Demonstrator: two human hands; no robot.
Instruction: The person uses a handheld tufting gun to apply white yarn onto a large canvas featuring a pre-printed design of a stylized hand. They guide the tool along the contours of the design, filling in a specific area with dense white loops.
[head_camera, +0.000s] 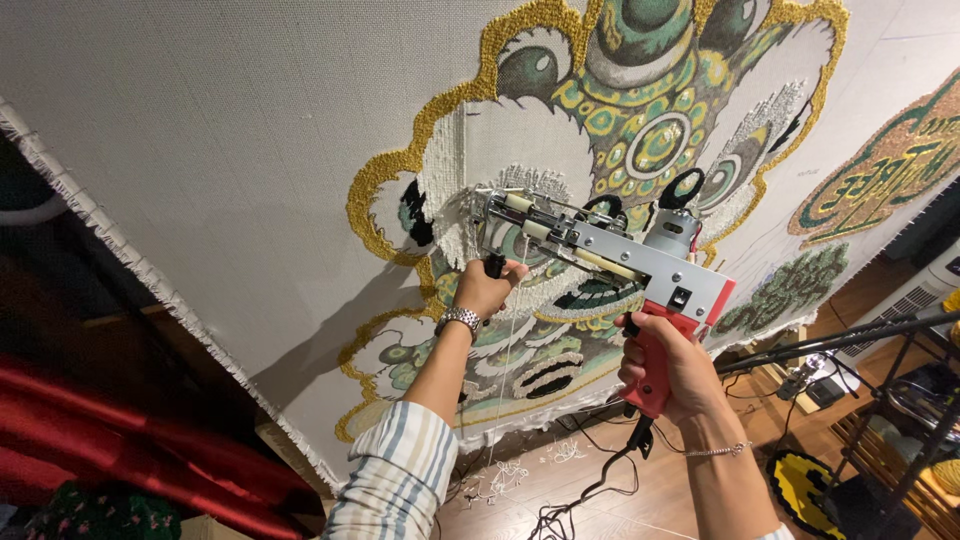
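Against the stretched grey cloth (230, 150) with its green-and-gold tufted pattern, both hands grip a grey-and-red metal tufting gun (610, 255): left hand (485, 290) closed around its black front handle, right hand (670, 365) wrapped around the red grip.

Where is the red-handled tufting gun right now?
In the head view, the red-handled tufting gun is right of centre, its tip pressed against the stretched grey cloth with the gold-outlined design, the left hand on its front grip and the right hand round its rear handle.
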